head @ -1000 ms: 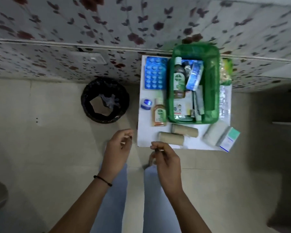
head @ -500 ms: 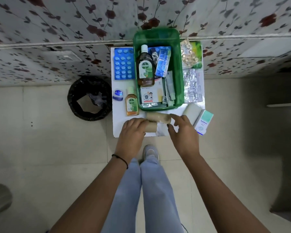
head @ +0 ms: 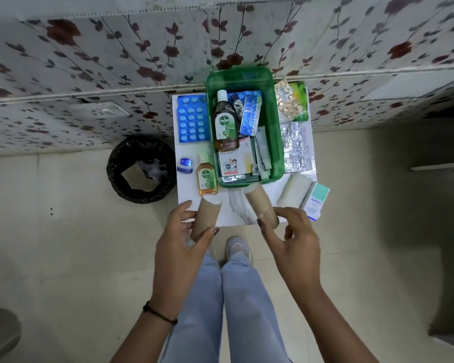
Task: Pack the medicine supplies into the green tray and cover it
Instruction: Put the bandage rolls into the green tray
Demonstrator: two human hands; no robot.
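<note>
The green tray [head: 277,142] stands on a small white table [head: 236,205] against the wall, holding a large Dettol bottle [head: 225,121], a blue blister pack [head: 250,113], a white box and sachets. My left hand [head: 180,239] grips a tan bandage roll [head: 206,214] at the table's front edge. My right hand [head: 292,239] pinches a second tan bandage roll [head: 260,203], lifted and tilted toward the tray. On the table around the tray lie a small Dettol bottle [head: 206,178], a blue tablet sheet [head: 192,121], a small blue jar [head: 185,163], silver strips [head: 296,148], a white roll [head: 295,191] and a teal-white box [head: 316,201].
A black bin [head: 142,169] stands on the tiled floor left of the table. A green packet with golden pills [head: 291,102] lies behind the silver strips. The floral wall runs just behind the table. My legs and a shoe [head: 237,248] are below the table edge.
Both hands went forward from the air in front of the table to the two tan rolls, closed on them and lifted them, one in each hand.
</note>
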